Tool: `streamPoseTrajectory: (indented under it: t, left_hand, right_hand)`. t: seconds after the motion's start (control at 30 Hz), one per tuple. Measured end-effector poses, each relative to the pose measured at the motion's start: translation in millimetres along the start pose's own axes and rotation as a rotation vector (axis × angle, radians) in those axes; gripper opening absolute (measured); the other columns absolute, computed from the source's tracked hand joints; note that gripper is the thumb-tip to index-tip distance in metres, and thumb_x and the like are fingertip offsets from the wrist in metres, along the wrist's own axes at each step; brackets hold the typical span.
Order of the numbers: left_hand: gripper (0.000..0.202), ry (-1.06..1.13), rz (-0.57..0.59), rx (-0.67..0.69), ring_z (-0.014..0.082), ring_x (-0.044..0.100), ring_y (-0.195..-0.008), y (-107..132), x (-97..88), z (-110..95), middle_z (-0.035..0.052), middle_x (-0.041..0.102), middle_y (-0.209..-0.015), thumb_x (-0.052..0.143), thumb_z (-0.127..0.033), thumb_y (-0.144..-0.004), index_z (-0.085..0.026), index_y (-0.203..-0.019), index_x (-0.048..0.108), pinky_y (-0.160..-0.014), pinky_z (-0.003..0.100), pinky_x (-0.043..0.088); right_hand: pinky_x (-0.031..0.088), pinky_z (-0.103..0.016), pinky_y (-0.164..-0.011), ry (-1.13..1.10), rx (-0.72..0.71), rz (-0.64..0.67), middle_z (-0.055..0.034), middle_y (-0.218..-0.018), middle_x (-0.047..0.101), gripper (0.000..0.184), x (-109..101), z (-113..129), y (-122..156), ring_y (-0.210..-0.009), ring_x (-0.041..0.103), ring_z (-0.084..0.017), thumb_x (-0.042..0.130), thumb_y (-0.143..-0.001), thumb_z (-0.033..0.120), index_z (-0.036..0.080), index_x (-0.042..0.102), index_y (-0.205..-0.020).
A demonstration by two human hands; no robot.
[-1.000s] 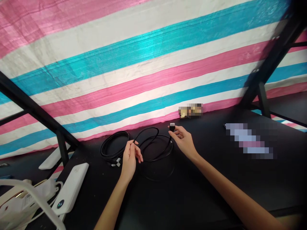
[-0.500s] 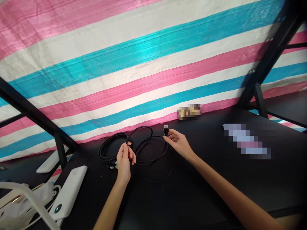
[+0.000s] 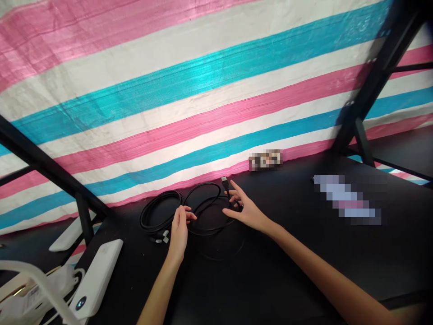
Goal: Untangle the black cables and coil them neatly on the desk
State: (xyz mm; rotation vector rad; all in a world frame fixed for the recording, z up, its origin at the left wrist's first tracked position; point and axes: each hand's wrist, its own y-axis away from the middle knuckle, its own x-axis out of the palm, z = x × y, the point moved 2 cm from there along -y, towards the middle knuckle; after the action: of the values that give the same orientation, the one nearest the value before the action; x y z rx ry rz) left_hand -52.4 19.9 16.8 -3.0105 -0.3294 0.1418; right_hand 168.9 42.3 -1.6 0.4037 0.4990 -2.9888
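Note:
A long black cable (image 3: 142,220) lies in loose loops on the black table. My left hand (image 3: 179,232) is at the middle of the loops, thumb and fingertips pinched on a strand, the other fingers partly stretched. The cable's black plug with a flat metal tip (image 3: 224,181) points away from me at the far side of the loops. Beside it, my right hand (image 3: 245,210) has its fingers spread, with thumb and index apart and no grip on the plug. Small light-coloured connector ends (image 3: 165,237) lie just left of my left wrist.
A white power bank-like block (image 3: 101,275) lies at the left, beside white cords (image 3: 37,280). A blurred-out small item (image 3: 265,160) stands by the striped sheet (image 3: 203,108). Another blurred-out flat object (image 3: 347,198) lies right. Black frame legs (image 3: 363,108) rise at both sides.
My right hand has let go of the plug and opened its fingers. The plug now rests slightly further left. My left hand has shifted a little right and down.

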Motion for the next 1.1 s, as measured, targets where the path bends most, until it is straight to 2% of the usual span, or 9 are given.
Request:
streamPoseTrajectory:
  t: [0.1, 0.3, 0.43, 0.5, 0.57, 0.7, 0.83, 0.97, 1.1]
  left_hand:
    - [0.056, -0.070, -0.010, -0.016, 0.0202, 0.061, -0.076, -2, -2.0, 3, 0.0055, 0.065, -0.073, 0.040, -0.068, -0.078, -0.016, -0.091, 0.056, -0.073, 0.033, 0.043]
    - [0.055, -0.061, -0.044, -0.026, 0.0188, 0.061, -0.075, -6, -2.9, 15, 0.0058, 0.064, -0.078, 0.036, -0.066, -0.081, -0.016, -0.099, 0.050, -0.067, 0.032, 0.044]
    - [0.054, -0.055, -0.073, -0.036, 0.0172, 0.060, -0.076, -7, -3.5, 18, 0.0055, 0.064, -0.080, 0.039, -0.065, -0.080, -0.016, -0.101, 0.049, -0.063, 0.028, 0.044]
    - [0.054, -0.028, -0.066, -0.045, 0.0167, 0.059, -0.075, -8, -4.9, 15, 0.0053, 0.063, -0.080, 0.042, -0.065, -0.078, -0.016, -0.100, 0.049, -0.061, 0.027, 0.044]
    - [0.050, 0.007, -0.046, -0.019, 0.0157, 0.059, -0.073, -9, -7.3, 9, 0.0042, 0.062, -0.078, 0.048, -0.062, -0.077, -0.016, -0.095, 0.052, -0.060, 0.026, 0.044]
    - [0.036, 0.050, -0.088, 0.076, 0.0133, 0.057, -0.072, -9, -14.5, -2, 0.0020, 0.058, -0.077, 0.058, -0.051, -0.075, -0.016, -0.087, 0.056, -0.060, 0.022, 0.043]
    - [0.034, 0.111, -0.156, 0.057, 0.0122, 0.056, -0.069, -9, -17.6, -4, 0.0024, 0.058, -0.081, 0.059, -0.046, -0.074, -0.017, -0.091, 0.056, -0.056, 0.021, 0.042]
    - [0.036, 0.137, -0.124, 0.007, 0.0114, 0.053, -0.064, -7, -12.1, -2, 0.0026, 0.056, -0.079, 0.057, -0.047, -0.073, -0.016, -0.089, 0.054, -0.048, 0.019, 0.038]
    - [0.042, 0.117, -0.043, -0.043, 0.0136, 0.052, -0.067, -6, -4.6, 2, 0.0035, 0.054, -0.080, 0.052, -0.054, -0.075, -0.016, -0.093, 0.051, -0.047, 0.021, 0.040]
  right_hand:
    - [0.045, -0.038, -0.084, 0.000, -0.029, 0.114, -0.0156, -0.135, 0.041, 0.107, -1, 3, 3, -0.105, 0.051, -0.022, 0.075, -0.063, 0.038, 0.026, 0.010, -0.146]
    - [0.043, -0.041, -0.092, 0.089, -0.108, 0.252, -0.0111, -0.142, 0.031, 0.086, -4, 12, 6, -0.118, 0.045, -0.028, 0.080, -0.056, 0.040, 0.030, 0.044, -0.133]
    - [0.043, -0.040, -0.093, 0.073, -0.123, 0.291, -0.0106, -0.145, 0.027, 0.087, -4, 12, 5, -0.123, 0.040, -0.030, 0.083, -0.049, 0.041, 0.030, 0.050, -0.128]
    - [0.046, -0.038, -0.089, 0.023, -0.110, 0.270, -0.0108, -0.145, 0.027, 0.084, -4, 11, 5, -0.114, 0.049, -0.026, 0.082, -0.052, 0.040, 0.030, 0.050, -0.128]
    - [0.049, -0.033, -0.079, 0.001, -0.074, 0.226, -0.0115, -0.141, 0.033, 0.076, -4, 10, 4, -0.101, 0.056, -0.021, 0.079, -0.058, 0.039, 0.029, 0.051, -0.127]
    - [0.048, -0.028, -0.066, 0.078, -0.024, 0.144, -0.0111, -0.132, 0.045, 0.053, -6, 12, 3, -0.093, 0.058, -0.020, 0.072, -0.067, 0.039, 0.027, 0.060, -0.117]
    - [0.045, -0.031, -0.074, 0.129, -0.009, 0.070, -0.0080, -0.123, 0.056, 0.029, -7, 17, 2, -0.100, 0.057, -0.022, 0.060, -0.078, 0.040, 0.026, 0.069, -0.102]
    - [0.043, -0.033, -0.084, 0.071, 0.019, 0.027, -0.0067, -0.116, 0.061, 0.029, -7, 17, 1, -0.110, 0.053, -0.024, 0.054, -0.082, 0.044, 0.025, 0.069, -0.099]
    - [0.043, -0.034, -0.085, -0.021, 0.084, -0.021, -0.0070, -0.112, 0.064, 0.034, -6, 12, -1, -0.101, 0.058, -0.023, 0.053, -0.081, 0.047, 0.022, 0.068, -0.099]
